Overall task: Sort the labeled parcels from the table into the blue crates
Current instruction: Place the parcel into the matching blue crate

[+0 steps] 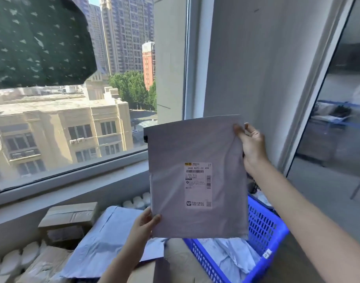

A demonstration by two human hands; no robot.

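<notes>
Before the window (72,119), held up in the air: one parcel (197,144), a flat pale grey mailing bag, upright, its face turned toward the camera.

- Label (198,184): white, with a printed barcode and the mark "N035"; fixed to the lower middle of the parcel's face (finer print too small to read).
- Left hand (144,223): pinches the parcel's bottom left corner, thumb on the front, fingers hidden behind.
- Right hand (251,144): grips the parcel's right edge near the top corner, thumb on the front face, fingers curled behind; the bag puckers a little under this grip.
- Blue crate (264,227): perforated plastic, standing below and to the right of the parcel, whose lower edge hangs over the crate's left part. A small white tag (267,253) sits on its near right rim (text not legible).
- Crate contents: crumpled light blue bags (230,260) lying in its bottom.
- Light blue mailer (105,240): lying flat below the window sill, left of the crate and partly behind the left forearm.
- Cardboard box (70,218): taped shut, just behind the mailer on its left.
- White cylinders (11,262): several, upright, at lower left; more of the same (138,201) stand against the sill behind the mailer.
- Dark green patterned cloth (38,41): covers the window's upper left.
</notes>
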